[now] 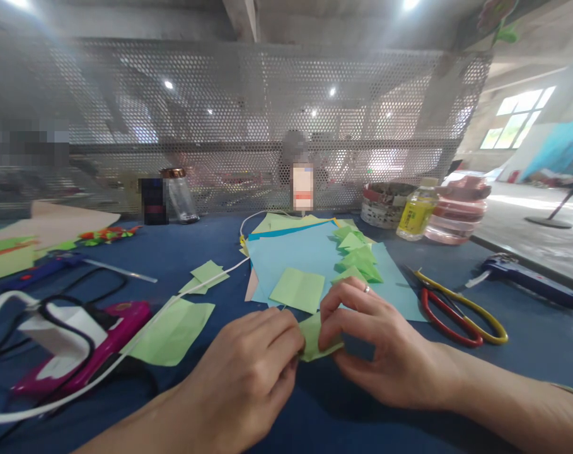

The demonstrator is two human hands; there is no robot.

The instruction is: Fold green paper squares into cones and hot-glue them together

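Folded green paper piece (313, 338) sits pinched between your hands over the blue table (527, 328): your left hand (248, 369) grips its 9 o'clock end, your right hand (378, 353) its 3 o'clock end; long axis runs 9-to-3.

No legible text anywhere; label on the yellow bottle (416, 217) blurred

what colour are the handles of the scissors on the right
The scissors have one red handle and one yellow, clearest in the head view.
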